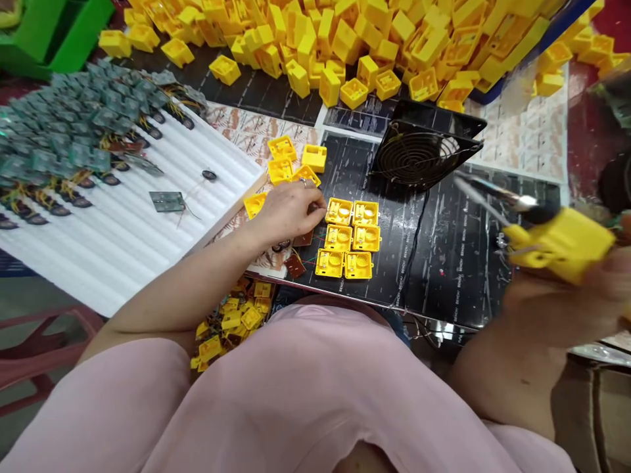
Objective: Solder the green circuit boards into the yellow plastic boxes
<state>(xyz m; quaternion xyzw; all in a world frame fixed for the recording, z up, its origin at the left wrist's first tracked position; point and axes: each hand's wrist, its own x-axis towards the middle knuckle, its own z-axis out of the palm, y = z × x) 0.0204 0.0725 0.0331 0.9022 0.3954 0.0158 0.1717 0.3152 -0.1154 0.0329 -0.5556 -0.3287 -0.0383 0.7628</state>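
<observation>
Several open yellow plastic casings [339,238] stand in two columns on the black mat, small metal parts inside them. At the upper left casing [340,210] my left hand [290,209] is closed in a pinch, fingertips by its left edge; what they hold is too small to make out. Thin wires run from small brown circuit boards [294,265] toward the casings, partly under my left hand. Raised at the right, my right hand [547,305] grips a yellow soldering gun [566,243], blurred, its metal tip pointing left toward the black fan.
A black fan [414,154] stands beyond the casings. Yellow housings [345,43] are heaped at the back. On the left, a white foam board [167,256] bears many wired green boards [73,125] with small speakers. More yellow casings [241,315] lie below the table edge.
</observation>
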